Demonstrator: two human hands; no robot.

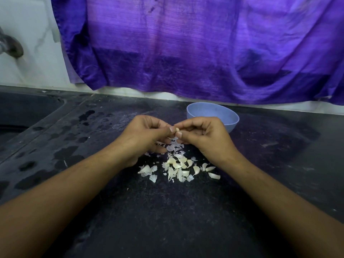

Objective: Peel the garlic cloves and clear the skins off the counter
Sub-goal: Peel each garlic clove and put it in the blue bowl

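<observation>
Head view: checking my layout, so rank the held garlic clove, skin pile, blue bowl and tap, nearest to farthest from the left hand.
1. garlic clove, pinched by the left hand.
2. skin pile, on the counter beneath.
3. blue bowl, behind the right hand.
4. tap, far left.

Colour check from my head feed: dark counter, purple backdrop, pale garlic.

Counter (167, 211) reads black with fine whitish speckle to me; its left part carries darker blotches on a greyer film. Sink (22, 112) is the same black. Cloth (186, 43) is vivid purple with a fine horizontal weave, lighter violet bands up top, darker indigo patches lower down and a few dark spots near the top. Bowl (232, 123) is flat pale blue, no pattern. Loose cloves (176, 163) are cream to pale yellow; the held clove (177, 129) is the same cream. Skins (175, 147) are white with a faint lilac tint. Wall (28, 25) is white with thin grey veining. Tap (11, 45) is dull grey-brown, blurred.
</observation>
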